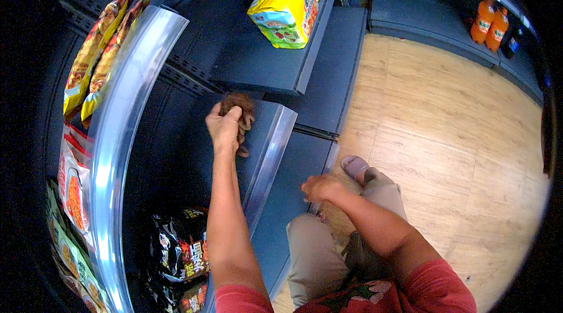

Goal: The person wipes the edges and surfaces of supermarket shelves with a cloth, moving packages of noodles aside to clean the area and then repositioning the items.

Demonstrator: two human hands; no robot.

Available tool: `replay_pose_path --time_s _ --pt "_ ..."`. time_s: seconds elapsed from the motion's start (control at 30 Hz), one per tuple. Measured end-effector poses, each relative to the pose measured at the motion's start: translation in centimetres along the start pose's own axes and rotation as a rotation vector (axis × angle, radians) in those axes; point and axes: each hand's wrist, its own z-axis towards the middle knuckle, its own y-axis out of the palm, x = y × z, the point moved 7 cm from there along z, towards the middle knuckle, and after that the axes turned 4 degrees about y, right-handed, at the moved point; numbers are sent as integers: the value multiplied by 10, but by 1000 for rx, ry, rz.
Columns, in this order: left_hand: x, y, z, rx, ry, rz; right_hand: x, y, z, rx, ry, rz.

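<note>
My left hand (226,126) is closed on a crumpled brown cloth (243,130), held on or just over a dark metal shelf (264,124) with a clear plastic front strip. The cloth bunches above my fingers and hangs along their right side. Lower and to the right, my right hand (319,188) hovers over the front edge of the bottom shelf (303,159), near my knee. Its fingers are curled, and nothing shows in them.
Yellow noodle multipacks (286,9) stand on the neighbouring shelf. Black noodle packs (180,247) lie nearer me. A higher shelf's clear curved strip (118,137) fronts bagged foods at left. Orange drink bottles (484,22) stand across the wood-look floor (431,119).
</note>
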Motion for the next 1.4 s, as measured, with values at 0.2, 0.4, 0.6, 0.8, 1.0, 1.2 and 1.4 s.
replay_pose_path --time_s 0.2,0.4,0.6,0.8,1.0,1.2,1.4 --pt "100 41 -73 69 782 786 9 5 6 6 19 10" --pt "40 78 -120 -180 883 1426 0 1 4 32 -8 6" --pt "18 61 -134 -260 769 1526 4 4 6 86 -40 -1" --pt "12 20 -170 -242 649 1594 5 3 11 58 -26 -45" --pt "2 -23 -214 -187 573 1660 1 2 0 -23 -3 -25" --pt "1 -21 -213 -144 579 1676 0 4 3 81 -29 -74" --pt "5 40 -162 -127 711 1625 1 7 5 -14 17 -56"
